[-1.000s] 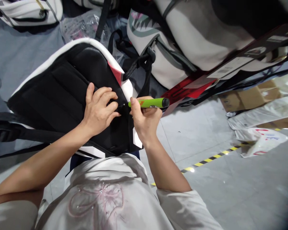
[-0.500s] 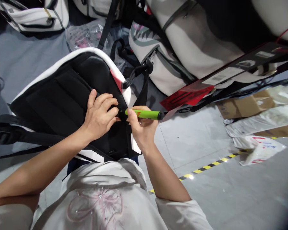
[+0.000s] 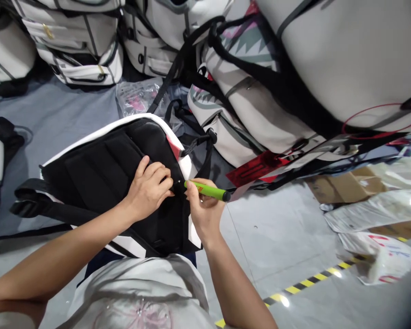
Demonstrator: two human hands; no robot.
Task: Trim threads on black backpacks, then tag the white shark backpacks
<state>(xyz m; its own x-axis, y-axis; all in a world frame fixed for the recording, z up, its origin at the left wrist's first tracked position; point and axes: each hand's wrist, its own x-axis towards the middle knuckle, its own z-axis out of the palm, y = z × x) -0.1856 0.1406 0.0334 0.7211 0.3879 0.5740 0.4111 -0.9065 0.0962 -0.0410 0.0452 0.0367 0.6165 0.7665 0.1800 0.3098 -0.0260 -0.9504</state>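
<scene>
In front of me lies a white backpack [image 3: 89, 169], its black padded back panel facing up. My left hand [image 3: 150, 185] rests on that panel near the right edge, its fingers curled and pinching at the black fabric. In my right hand [image 3: 205, 210] a green marker [image 3: 207, 189] with a black end is gripped between thumb and fingers. Its tip side points left at the fabric beside my left fingertips; whether it touches cannot be made out. A loose black strap [image 3: 51, 201] of the backpack trails off to the left.
White and grey backpacks [image 3: 78, 41] are stacked at the back, and more [image 3: 304, 73] tower at the right. Behind my backpack lies a clear plastic bag [image 3: 137, 96]. A red tag [image 3: 256, 169] hangs at the right. Cardboard [image 3: 345, 185] and white bags [image 3: 380, 256] lie on the floor.
My view has tilted up, so everything sits lower in the picture and more of the stacked backpacks shows. The marker is tilted more, its tip slightly away from my left fingers.
</scene>
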